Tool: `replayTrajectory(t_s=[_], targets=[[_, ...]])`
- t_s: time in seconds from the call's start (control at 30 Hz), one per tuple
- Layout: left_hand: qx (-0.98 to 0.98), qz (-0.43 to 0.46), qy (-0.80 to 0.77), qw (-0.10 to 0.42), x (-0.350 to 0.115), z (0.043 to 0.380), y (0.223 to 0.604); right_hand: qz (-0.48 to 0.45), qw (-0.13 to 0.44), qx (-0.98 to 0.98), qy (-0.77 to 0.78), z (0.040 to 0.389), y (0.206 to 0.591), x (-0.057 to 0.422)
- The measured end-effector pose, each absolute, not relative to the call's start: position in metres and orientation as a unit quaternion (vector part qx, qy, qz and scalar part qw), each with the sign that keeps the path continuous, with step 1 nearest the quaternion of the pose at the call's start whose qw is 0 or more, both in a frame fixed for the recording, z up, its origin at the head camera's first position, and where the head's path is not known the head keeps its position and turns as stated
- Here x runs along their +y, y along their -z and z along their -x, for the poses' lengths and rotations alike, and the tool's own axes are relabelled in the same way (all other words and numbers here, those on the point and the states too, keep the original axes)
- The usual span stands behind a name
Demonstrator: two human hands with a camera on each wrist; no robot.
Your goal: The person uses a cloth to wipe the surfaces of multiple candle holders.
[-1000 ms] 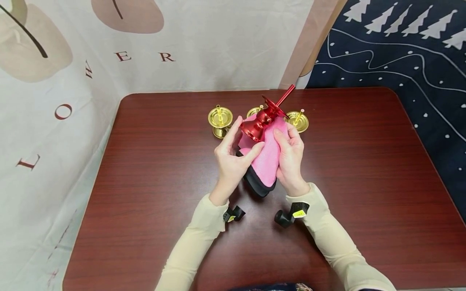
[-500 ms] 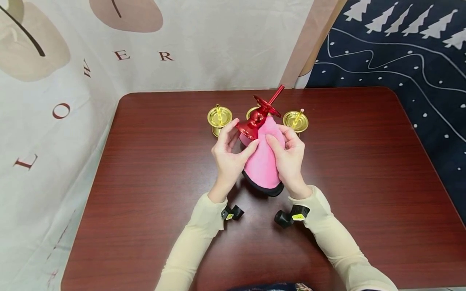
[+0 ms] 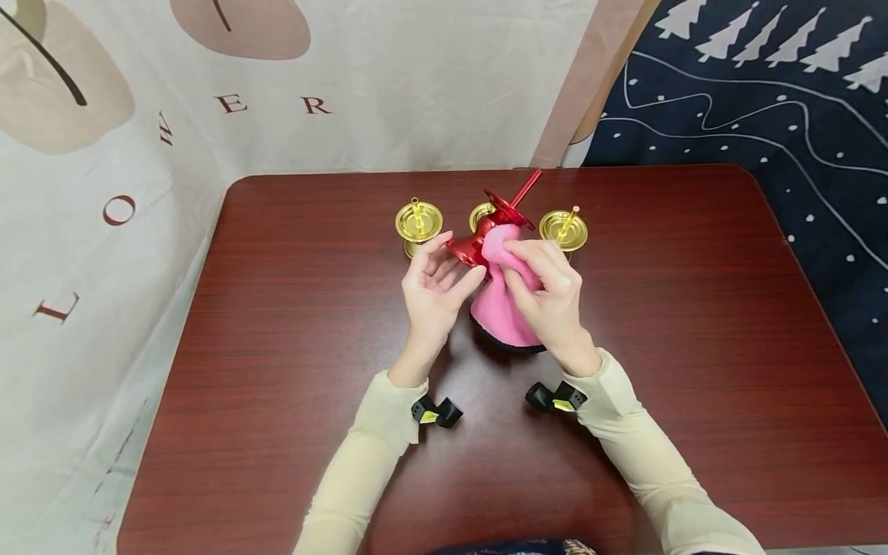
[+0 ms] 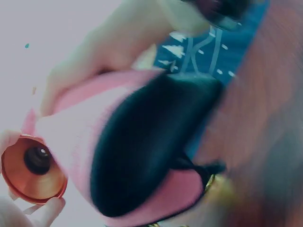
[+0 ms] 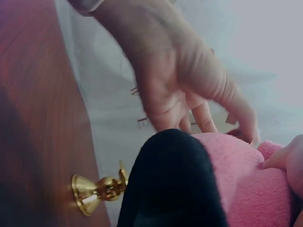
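Observation:
In the head view, a shiny red candlestick (image 3: 466, 250) is held tilted above the table, its saucer and thin stem pointing up and to the right. My left hand (image 3: 432, 297) grips its flared base between thumb and fingers. The hollow underside of the red candlestick (image 4: 45, 182) shows in the left wrist view. With thumb and fingertips, my right hand (image 3: 551, 297) pinches a pink plush cloth (image 3: 502, 312) with black edging. A fold of the cloth lies against the candlestick's middle, and the rest hangs below. The cloth hides part of the candlestick.
Behind the hands stand gold candlesticks: one at the left (image 3: 418, 223), one in the middle (image 3: 479, 214) partly covered by the red one, and another at the right (image 3: 563, 230). The dark red-brown table (image 3: 277, 347) backs onto a pale printed curtain (image 3: 416, 77).
My right hand has shifted its hold on the cloth, which is now bunched against the candlestick's middle. The candlestick has moved left and slightly nearer, still held by my left hand.

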State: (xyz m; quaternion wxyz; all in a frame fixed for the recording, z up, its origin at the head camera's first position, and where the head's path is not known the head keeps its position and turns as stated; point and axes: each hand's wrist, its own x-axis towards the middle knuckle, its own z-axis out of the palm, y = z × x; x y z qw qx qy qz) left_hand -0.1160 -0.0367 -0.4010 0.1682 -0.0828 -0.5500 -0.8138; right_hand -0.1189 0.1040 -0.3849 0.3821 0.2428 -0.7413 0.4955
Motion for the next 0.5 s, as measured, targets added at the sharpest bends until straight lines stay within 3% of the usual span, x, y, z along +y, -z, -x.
replayTrajectory(t_s=[0.3, 0.5], targets=[[-0.485, -0.014, 0.871, 0.075, -0.046, 0.113, 0.391, -0.24, 0.328, -0.762, -0.504, 0.119, 0.396, 0.112], [-0.443, -0.014, 0.896, -0.007, -0.052, 0.106, 0.383, -0.161, 0.214, -0.775, -0.572, 0.126, 0.392, 0.115]])
